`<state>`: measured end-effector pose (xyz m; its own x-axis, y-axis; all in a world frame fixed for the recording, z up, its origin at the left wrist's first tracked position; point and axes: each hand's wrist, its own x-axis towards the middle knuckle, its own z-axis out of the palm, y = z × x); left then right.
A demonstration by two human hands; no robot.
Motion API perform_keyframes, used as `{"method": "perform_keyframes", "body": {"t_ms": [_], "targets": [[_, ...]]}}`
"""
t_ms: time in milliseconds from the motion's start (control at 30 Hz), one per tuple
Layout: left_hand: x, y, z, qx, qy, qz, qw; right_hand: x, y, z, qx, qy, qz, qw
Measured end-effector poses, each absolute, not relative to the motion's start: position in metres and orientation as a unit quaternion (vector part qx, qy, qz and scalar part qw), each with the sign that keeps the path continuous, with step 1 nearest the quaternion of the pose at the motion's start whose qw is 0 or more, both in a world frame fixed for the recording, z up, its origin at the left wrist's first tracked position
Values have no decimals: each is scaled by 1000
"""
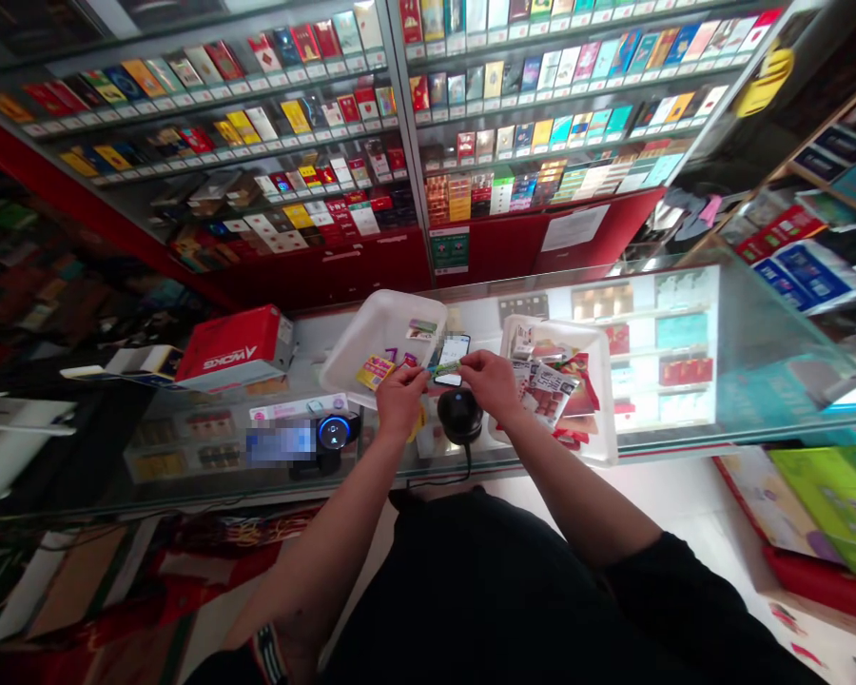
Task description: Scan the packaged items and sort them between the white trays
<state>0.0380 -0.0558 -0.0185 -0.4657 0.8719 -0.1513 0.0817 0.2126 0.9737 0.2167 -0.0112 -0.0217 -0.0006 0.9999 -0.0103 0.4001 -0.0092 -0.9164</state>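
Between my two hands is a small, narrow green packet, its print too small to read. My left hand pinches its left end, and my right hand grips the right end. Just behind the packet a phone with a lit screen lies on the glass counter, partly covered. A round black scanner on a cable stands below it, close to my right hand. The white tray on the left holds a yellow packet and a few small items. Snack packets fill the white tray on the right.
A red box sits at the counter's left. Nearer me are a payment device with a blue ring and a blurred screen. Shelves of cigarette packs rise behind the glass counter. Green boxes stand at lower right.
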Motion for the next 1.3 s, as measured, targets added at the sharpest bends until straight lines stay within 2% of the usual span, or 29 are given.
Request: {"method": "perform_keyframes", "body": {"t_ms": [233, 367, 533, 733, 900, 1100, 1300], "targets": [[44, -47, -19, 156, 604, 588, 515, 211, -16, -22, -600, -593, 369, 391], [42, -44, -21, 119, 585, 592, 541, 211, -16, -21, -608, -600, 355, 380], [42, -42, -31, 146, 593, 601, 515, 211, -15, -20, -621, -612, 328, 363], [44, -47, -44, 285, 673, 559, 392, 221, -13, -26, -599, -643, 334, 342], [47, -53, -42, 366, 674, 546, 338, 229, -18, -28, -597, -647, 359, 311], [49, -64, -45, 416, 648, 542, 338, 235, -23, -33, -574, -635, 404, 323], [47, -76, -52, 377, 636, 554, 383, 238, -23, -46, -575, -599, 457, 318]]}}
